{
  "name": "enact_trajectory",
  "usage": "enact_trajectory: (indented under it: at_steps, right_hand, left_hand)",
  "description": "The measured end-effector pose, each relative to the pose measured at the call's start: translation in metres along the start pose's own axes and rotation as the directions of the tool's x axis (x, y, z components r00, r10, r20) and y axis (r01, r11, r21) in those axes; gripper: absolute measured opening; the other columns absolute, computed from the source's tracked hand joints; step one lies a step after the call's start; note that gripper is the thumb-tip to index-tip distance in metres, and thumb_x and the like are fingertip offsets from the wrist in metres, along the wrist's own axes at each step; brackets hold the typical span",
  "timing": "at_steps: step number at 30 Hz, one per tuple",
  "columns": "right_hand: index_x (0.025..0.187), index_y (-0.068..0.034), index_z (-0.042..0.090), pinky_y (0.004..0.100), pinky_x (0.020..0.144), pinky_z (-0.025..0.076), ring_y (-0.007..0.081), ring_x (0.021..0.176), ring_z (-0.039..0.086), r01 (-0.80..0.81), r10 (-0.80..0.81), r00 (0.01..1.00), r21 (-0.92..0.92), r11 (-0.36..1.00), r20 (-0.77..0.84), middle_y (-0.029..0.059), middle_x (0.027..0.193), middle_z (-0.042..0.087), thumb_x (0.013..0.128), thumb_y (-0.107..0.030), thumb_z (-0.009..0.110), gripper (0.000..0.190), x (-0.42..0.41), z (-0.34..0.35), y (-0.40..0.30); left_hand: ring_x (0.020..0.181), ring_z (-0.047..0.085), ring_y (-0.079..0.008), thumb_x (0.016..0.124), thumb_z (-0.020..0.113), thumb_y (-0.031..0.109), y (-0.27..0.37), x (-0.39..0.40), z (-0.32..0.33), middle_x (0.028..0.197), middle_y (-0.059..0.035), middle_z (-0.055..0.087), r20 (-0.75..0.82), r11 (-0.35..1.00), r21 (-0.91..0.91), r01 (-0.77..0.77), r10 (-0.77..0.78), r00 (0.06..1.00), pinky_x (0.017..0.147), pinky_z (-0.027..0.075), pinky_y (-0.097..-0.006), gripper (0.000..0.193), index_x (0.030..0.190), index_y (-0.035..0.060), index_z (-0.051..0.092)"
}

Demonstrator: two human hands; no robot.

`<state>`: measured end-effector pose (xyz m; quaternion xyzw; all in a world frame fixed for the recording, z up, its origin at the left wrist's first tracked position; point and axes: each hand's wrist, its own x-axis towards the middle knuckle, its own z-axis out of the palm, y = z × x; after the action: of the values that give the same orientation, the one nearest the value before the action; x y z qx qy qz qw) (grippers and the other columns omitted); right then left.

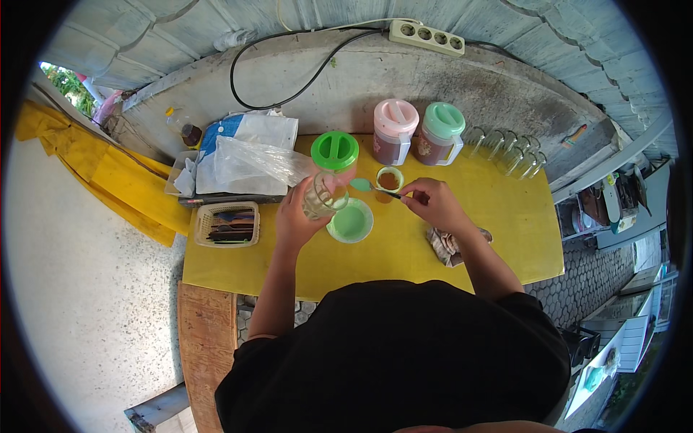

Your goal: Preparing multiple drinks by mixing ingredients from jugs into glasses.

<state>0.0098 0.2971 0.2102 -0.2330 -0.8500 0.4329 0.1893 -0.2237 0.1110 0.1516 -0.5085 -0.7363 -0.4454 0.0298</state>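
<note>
My left hand [295,216] grips a clear glass mug [323,197], tilted above the left edge of a small bowl [370,230] holding pale green contents. Pinched by its dark handle in my right hand [433,200] is a spoon [382,190], its tip carrying green stuff. The spoon passes just in front of a small container [384,198] with brown contents and a pale green rim. Behind the mug stands a pitcher with a bright green lid [334,149]. Beneath my right forearm lies a crumpled cloth [445,249].
Two lidded pitchers, one pink [395,127] and one mint [441,130], stand at the back beside several upturned glasses [511,154]. A basket of cutlery [252,230] and a plastic bag [260,162] occupy the left of the yellow table [514,233]. A power strip [426,38] rests on the wall ledge.
</note>
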Motion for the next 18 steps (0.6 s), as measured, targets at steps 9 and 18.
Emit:
enact_trajectory:
  at_steps: [9, 18]
  right_hand:
    - [0.091, 0.0, 0.067, 0.0261, 0.052, 0.044, 0.0123, 0.056, 0.055, 0.213, -0.219, 0.969, -0.062, 0.975, -0.116, 0.0075, 0.072, 0.059, 0.081, -0.006, 0.068, 0.011, 0.003, -0.006, -0.023]
    - [0.092, 0.0, 0.067, 0.0251, 0.054, 0.045, 0.0122, 0.058, 0.056, 0.25, -0.26, 0.957, -0.084, 0.965, -0.131, 0.0077, 0.074, 0.06, 0.081, -0.003, 0.067, 0.011, 0.003, -0.011, -0.033]
  left_hand:
    - [0.107, 0.055, -0.0191, 0.066, 0.081, 0.009, -0.004, -0.009, 0.031, 0.118, -0.0103, 0.053, 0.22, 0.672, -0.678, 0.298, -0.201, 0.954, 0.092, 0.046, -0.0332, 0.077, 0.13, 0.0031, 0.039]
    - [0.107, 0.053, -0.0168, 0.082, 0.066, 0.016, -0.014, -0.013, 0.034, 0.119, -0.0068, 0.053, 0.449, 0.329, -0.787, 0.522, -0.275, 0.85, 0.085, 0.05, -0.0349, 0.061, 0.134, 0.0061, 0.037]
